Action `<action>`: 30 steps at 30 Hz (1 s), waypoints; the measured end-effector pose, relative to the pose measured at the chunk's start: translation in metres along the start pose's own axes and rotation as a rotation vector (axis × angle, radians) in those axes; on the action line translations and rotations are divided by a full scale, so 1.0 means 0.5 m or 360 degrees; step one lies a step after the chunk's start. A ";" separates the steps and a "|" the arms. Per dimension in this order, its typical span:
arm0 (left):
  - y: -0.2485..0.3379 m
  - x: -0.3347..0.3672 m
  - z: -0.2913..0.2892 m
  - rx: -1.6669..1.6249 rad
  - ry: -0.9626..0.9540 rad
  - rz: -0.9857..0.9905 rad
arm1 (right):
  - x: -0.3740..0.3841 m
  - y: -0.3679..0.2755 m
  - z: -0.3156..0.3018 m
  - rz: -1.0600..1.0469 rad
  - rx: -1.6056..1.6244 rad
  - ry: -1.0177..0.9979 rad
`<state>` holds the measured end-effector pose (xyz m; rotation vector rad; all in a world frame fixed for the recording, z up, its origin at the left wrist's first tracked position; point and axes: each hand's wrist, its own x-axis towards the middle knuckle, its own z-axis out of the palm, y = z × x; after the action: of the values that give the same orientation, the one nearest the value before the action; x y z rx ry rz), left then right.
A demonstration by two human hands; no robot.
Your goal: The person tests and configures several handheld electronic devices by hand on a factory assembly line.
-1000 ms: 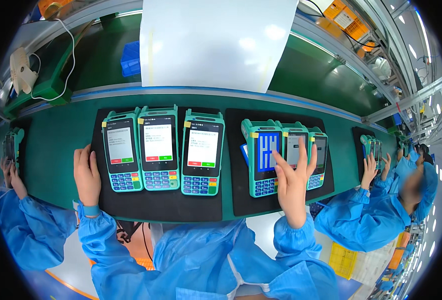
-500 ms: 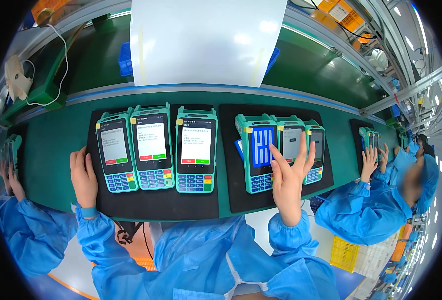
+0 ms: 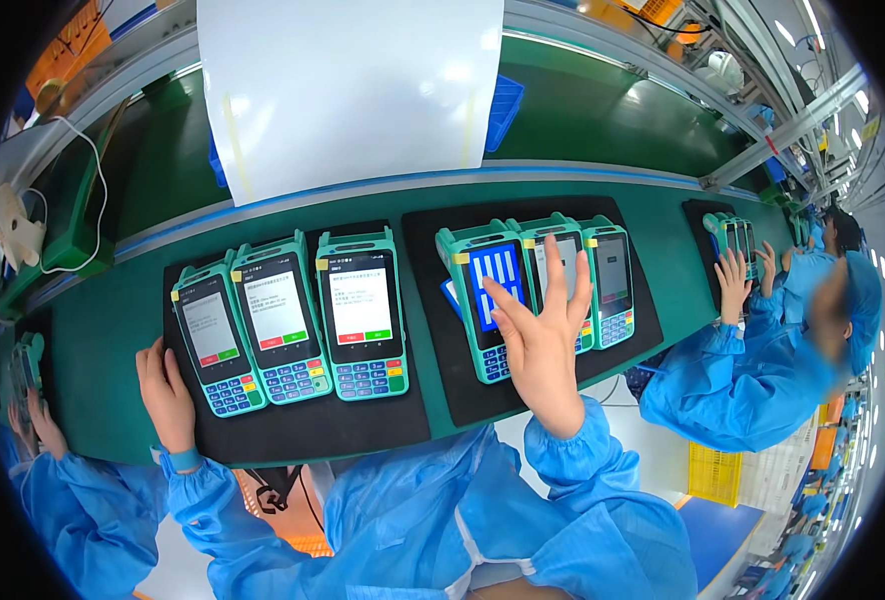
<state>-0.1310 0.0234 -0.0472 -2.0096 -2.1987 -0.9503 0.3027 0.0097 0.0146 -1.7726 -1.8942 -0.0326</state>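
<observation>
My right hand (image 3: 548, 365) is held with fingers spread over a green card payment terminal (image 3: 483, 365). Its index fingertip is on or just above the blue screen (image 3: 500, 305), which shows thick white bars; contact cannot be made out. Two more terminals stand to the right: a middle one (image 3: 561, 250), partly covered by my fingers, and a right one (image 3: 615, 275) with a grey screen. My left hand (image 3: 170, 400) rests, fingers stretched, at the left edge of a black mat, beside a row of three terminals (image 3: 281, 310) with white pages and red and green buttons.
Black mats (image 3: 353, 430) lie on the green bench (image 3: 113, 350). A white board (image 3: 353, 90) rises behind, with blue bins (image 3: 504, 110) beside it. A co-worker (image 3: 743, 370) handles terminals at right; another person's hands (image 3: 43, 425) are at far left. A yellow crate (image 3: 715, 473) sits below.
The whole view has shifted and tilted slightly. My right index finger has moved left across the blue screen, where the white bars now look different. My left hand stays by the mat's edge.
</observation>
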 end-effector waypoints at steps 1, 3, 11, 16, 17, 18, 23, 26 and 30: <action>0.001 0.000 0.000 0.0000 0.0000 0.0000 | -0.004 0.000 -0.003 -0.0007 0.0003 -0.0004; 0.006 0.001 0.001 0.0025 -0.0017 0.0015 | -0.017 -0.002 -0.010 -0.0013 0.0010 -0.0016; 0.082 -0.017 0.010 -0.0036 -0.0099 0.0080 | -0.046 -0.039 -0.009 -0.0163 0.0864 -0.0072; 0.181 -0.038 0.026 -0.0320 -0.0282 -0.0005 | -0.056 -0.023 0.024 -0.0088 0.0821 -0.0036; 0.201 -0.042 0.030 -0.0353 -0.0330 -0.0012 | -0.055 -0.007 0.023 -0.0022 0.0709 -0.0008; 0.221 -0.043 0.034 -0.0347 -0.0353 0.0063 | -0.051 0.009 0.022 0.0053 0.0708 0.0057; 0.262 0.027 0.016 -0.0268 -0.0617 0.0388 | -0.020 0.088 0.021 0.0344 0.0996 -0.0049; 0.298 0.114 0.050 -0.0462 -0.0086 0.0806 | 0.001 0.109 0.033 0.0379 0.1147 -0.0039; 0.367 0.189 0.090 -0.0822 -0.0368 0.1063 | 0.023 0.127 0.028 0.0782 0.1959 -0.0246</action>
<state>0.0365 0.1258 0.0309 -2.9102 -1.2179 -1.2975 0.3568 0.0341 -0.0142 -1.2447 -1.0186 1.1897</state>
